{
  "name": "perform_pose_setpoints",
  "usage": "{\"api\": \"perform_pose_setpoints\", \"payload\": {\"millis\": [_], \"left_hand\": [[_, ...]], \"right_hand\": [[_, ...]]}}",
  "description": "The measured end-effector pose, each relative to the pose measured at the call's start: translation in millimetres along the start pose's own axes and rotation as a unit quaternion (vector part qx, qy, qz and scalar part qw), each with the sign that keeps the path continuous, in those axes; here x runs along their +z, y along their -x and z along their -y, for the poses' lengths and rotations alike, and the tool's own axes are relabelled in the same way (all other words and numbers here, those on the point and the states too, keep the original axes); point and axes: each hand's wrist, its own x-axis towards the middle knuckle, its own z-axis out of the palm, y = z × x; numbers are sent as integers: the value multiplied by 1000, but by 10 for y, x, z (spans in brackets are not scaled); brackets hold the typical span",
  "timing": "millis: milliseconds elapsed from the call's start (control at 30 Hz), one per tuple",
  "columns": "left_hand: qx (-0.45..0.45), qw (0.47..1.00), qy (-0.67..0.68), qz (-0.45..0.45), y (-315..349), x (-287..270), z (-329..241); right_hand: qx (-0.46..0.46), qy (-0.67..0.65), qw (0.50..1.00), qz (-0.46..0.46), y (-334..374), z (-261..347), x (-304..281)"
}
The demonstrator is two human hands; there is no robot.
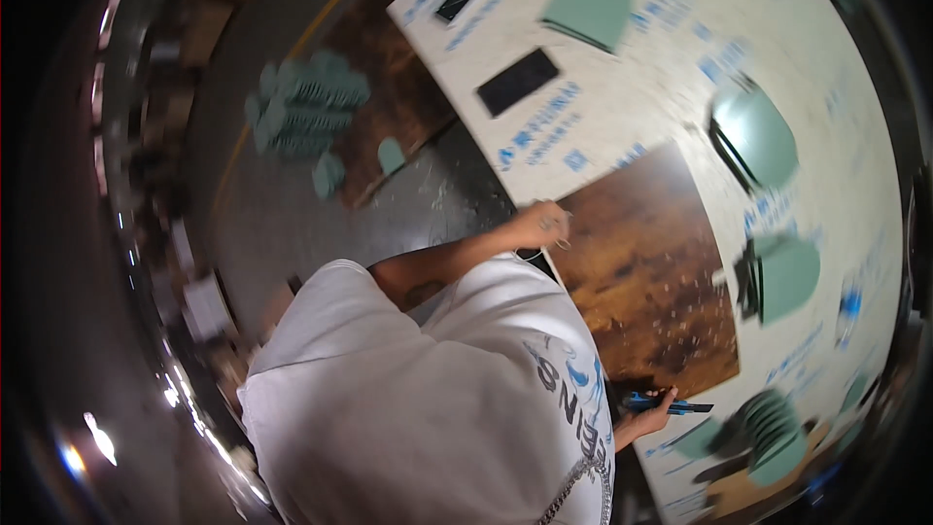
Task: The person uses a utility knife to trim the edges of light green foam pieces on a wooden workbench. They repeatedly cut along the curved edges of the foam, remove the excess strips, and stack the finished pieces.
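My right hand is wrapped round a blue-and-black utility knife beside the near right corner of a brown wood-grain board. The knife points to the right, across the board's lower edge. At the board's left corner my left hand is closed, its fingers curled in. A thin pale strand hangs just below it; whether the fingers hold it is hard to make out. Small pale bits are scattered over the board, mostly on its right half.
The board lies on a big pale table with blue print. Green round-ended pieces lie around it, some stacked. Also there are a dark flat rectangle, a phone and a bottle. Green bundles sit far left.
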Motion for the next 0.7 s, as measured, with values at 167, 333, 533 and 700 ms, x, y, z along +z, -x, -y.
{"api": "perform_pose_setpoints", "payload": {"millis": [167,333,533,700], "left_hand": [[-208,961,-62,-171,756,-932,1324],[-375,877,1,-301,890,-1785,2649],[-347,839,158,-388,316,-2161,1958],[-123,688,-121,-705,-45,-2080,764]], "right_hand": [[-135,162,969,131,158,574,1108],[-213,257,916,221,342,1009,1904],[-267,268,885,273,538,1169,2220],[-229,274,917,179,403,869,1915]]}}
